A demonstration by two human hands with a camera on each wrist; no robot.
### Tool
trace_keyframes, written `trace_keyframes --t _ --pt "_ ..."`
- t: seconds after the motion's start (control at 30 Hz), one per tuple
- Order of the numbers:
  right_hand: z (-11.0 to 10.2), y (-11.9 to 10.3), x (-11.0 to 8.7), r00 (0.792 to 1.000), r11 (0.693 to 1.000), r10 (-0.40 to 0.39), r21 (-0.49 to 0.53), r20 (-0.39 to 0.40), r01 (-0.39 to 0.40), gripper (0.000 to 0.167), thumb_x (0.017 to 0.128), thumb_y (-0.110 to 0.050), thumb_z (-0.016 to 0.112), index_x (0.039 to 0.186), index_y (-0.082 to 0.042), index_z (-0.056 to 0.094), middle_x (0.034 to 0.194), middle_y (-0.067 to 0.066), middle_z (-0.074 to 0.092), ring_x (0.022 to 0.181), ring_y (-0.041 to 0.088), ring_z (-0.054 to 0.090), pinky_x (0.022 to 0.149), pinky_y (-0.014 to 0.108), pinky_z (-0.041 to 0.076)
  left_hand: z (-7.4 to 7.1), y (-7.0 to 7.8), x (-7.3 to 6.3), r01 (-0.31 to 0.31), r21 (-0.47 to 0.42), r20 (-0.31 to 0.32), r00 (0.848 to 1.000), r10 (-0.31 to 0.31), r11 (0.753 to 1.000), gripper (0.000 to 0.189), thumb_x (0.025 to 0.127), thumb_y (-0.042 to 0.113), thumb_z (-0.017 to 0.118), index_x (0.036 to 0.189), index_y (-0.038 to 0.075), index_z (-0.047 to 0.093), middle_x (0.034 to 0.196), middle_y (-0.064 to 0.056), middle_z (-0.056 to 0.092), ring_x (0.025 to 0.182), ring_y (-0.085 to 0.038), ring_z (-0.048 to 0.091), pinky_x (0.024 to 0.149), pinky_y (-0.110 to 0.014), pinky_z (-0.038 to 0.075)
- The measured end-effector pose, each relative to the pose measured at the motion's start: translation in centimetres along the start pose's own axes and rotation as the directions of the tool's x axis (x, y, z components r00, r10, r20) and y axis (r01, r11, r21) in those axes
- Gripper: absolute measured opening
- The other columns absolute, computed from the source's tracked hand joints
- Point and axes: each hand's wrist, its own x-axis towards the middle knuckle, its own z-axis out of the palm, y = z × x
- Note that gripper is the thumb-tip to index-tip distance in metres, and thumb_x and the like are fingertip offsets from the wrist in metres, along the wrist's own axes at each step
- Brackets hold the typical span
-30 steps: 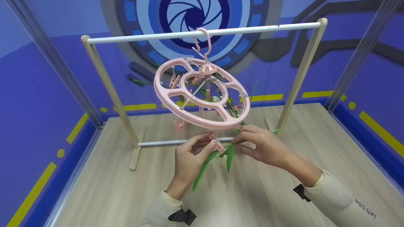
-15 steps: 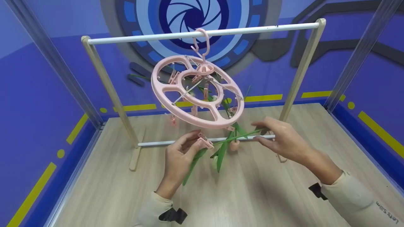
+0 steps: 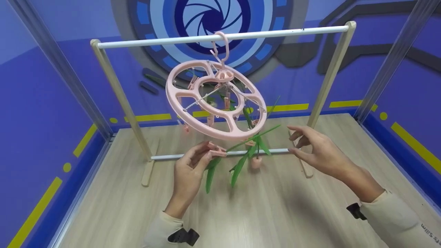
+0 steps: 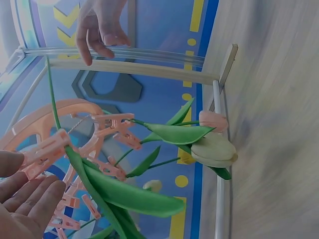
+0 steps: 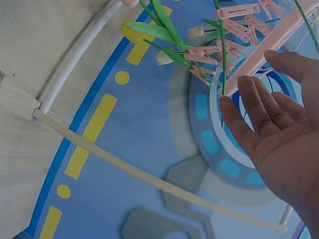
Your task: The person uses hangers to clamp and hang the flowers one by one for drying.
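My left hand [image 3: 188, 174] pinches a pink clothespin [image 3: 217, 150] below the near left side of a round pink clip hanger [image 3: 236, 133]. In the left wrist view the clothespin's jaws stand on a green flower stem [image 4: 53, 97], whose long leaves [image 4: 132, 191] hang down. The stem's thin end points up to the right. My right hand [image 3: 320, 153] is apart from it, fingers loosely bent, holding nothing. Other clothespins hold tulips, among them a pink one [image 3: 256, 162] and a white one [image 4: 214, 149]. The bloom on the left hand's stem is hidden.
The hanger's hook [image 3: 225, 46] hangs on the white top bar [image 3: 275, 33] of a wooden stand [image 3: 119, 93]. A lower white bar [image 3: 168, 157] runs near the wooden tabletop [image 3: 258, 213]. Blue printed walls [image 3: 44, 113] enclose the sides and back.
My right hand has let go of the stem and drawn back to the right. The left hand has shifted left with the clothespin, and the hanger has swung slightly left.
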Motion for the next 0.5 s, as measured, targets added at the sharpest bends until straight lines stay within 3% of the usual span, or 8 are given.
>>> trace_keyframes --t 0.3,0.5 --pt "-0.6 1.6 -1.2 1.0 1.0 0.012 0.001 -0.018 -0.012 0.06 0.09 0.006 0.082 0.145 -0.003 0.059 0.111 0.003 0.071 0.09 0.016 0.073 0.081 0.013 0.055 -1.9 -0.4 -0.2 0.002 0.049 -0.042 0.999 0.0 0.999 0.034 0.105 0.007 0.068 0.138 -0.001 0.066 0.138 -0.01 0.069 0.128 -0.025 0.066 0.107 -0.031 0.052" --pt "-1.5 2.7 -1.8 0.999 0.999 0.01 -0.033 -0.041 -0.011 0.053 0.094 0.003 0.078 0.143 0.001 0.058 0.117 0.008 0.071 0.1 0.027 0.072 0.09 0.008 0.048 -3.7 -0.6 -0.3 0.017 0.127 -0.069 0.998 -0.008 0.992 0.038 0.105 0.012 0.07 0.141 0.0 0.064 0.141 -0.01 0.068 0.129 -0.025 0.065 0.106 -0.031 0.053"
